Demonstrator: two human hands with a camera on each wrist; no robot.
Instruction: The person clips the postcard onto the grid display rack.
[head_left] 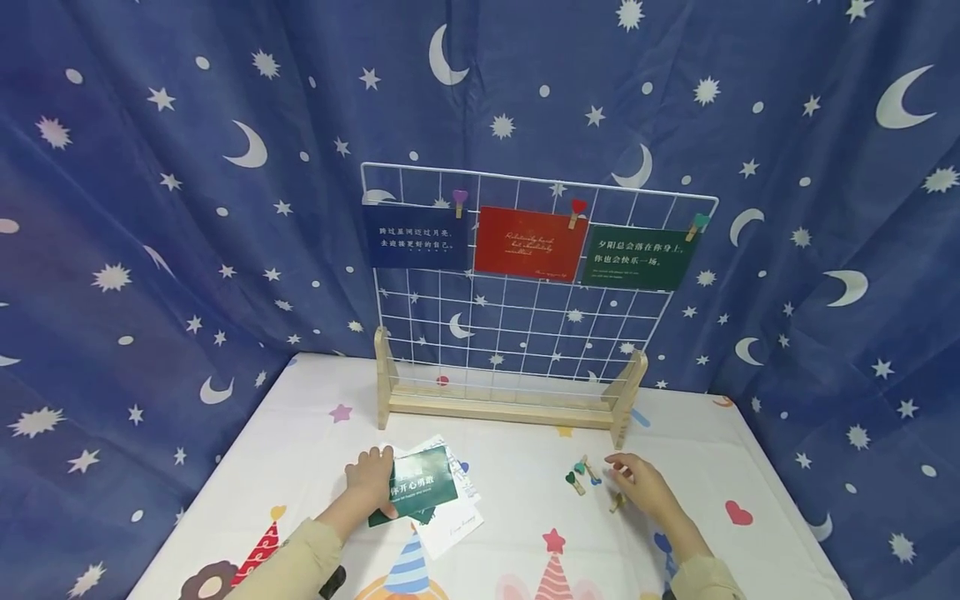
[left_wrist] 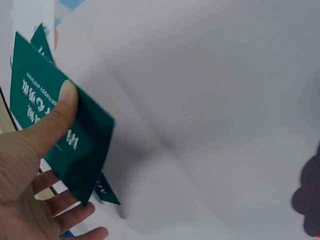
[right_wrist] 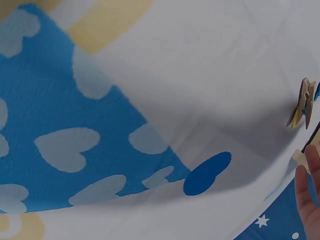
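Observation:
My left hand (head_left: 369,480) pinches a dark green card (head_left: 426,481) with white lettering, just above a small pile of cards. In the left wrist view the thumb lies across that card's face and the fingers reach beneath it. A second green card pokes out behind. White cards (head_left: 457,527) fan out to the right. My right hand (head_left: 645,487), fingers loosely bent and holding nothing, is beside several small wooden clothespins (head_left: 576,483), some with green or blue hearts. One clothespin (right_wrist: 303,104) shows close to the fingertips in the right wrist view.
Behind the hands stands a white wire grid (head_left: 517,321) in a wooden base (head_left: 501,410). Heart clothespins hold a blue card (head_left: 415,237), a red card (head_left: 530,243) and a green card (head_left: 637,257) on it. A starry curtain (head_left: 225,200) encloses the patterned white tablecloth (head_left: 517,492).

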